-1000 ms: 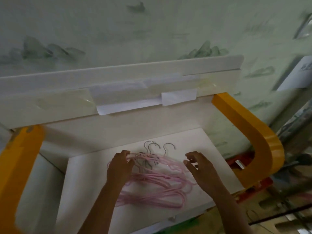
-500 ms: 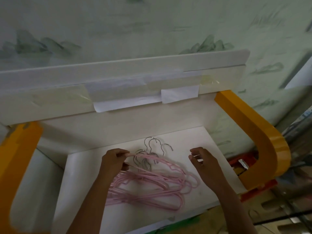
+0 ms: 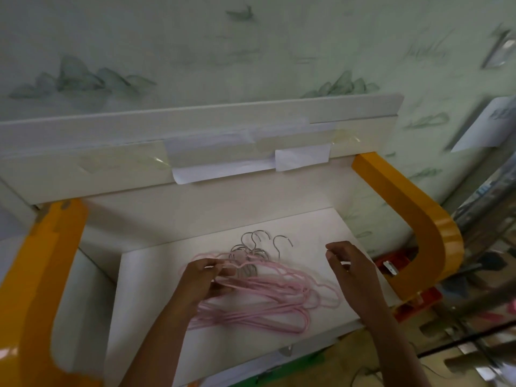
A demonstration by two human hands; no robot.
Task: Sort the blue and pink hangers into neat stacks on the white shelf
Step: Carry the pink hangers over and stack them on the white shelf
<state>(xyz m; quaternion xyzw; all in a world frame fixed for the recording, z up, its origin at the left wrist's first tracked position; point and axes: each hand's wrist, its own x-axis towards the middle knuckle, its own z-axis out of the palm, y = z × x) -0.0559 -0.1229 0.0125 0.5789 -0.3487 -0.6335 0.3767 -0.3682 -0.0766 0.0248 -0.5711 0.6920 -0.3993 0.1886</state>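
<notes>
we have a single view, from a wide-angle camera worn on the head, looking forward and down onto the white shelf [image 3: 156, 289] from close above its front edge. the wall behind fills the upper half, curved by the lens. both forearms enter from the bottom edge, so the left hand [image 3: 199, 283] and right hand [image 3: 353, 270] sit low and near the middle.

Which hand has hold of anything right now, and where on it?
The left hand grips the pink hangers at their left shoulder ends. The right hand holds nothing.
</notes>
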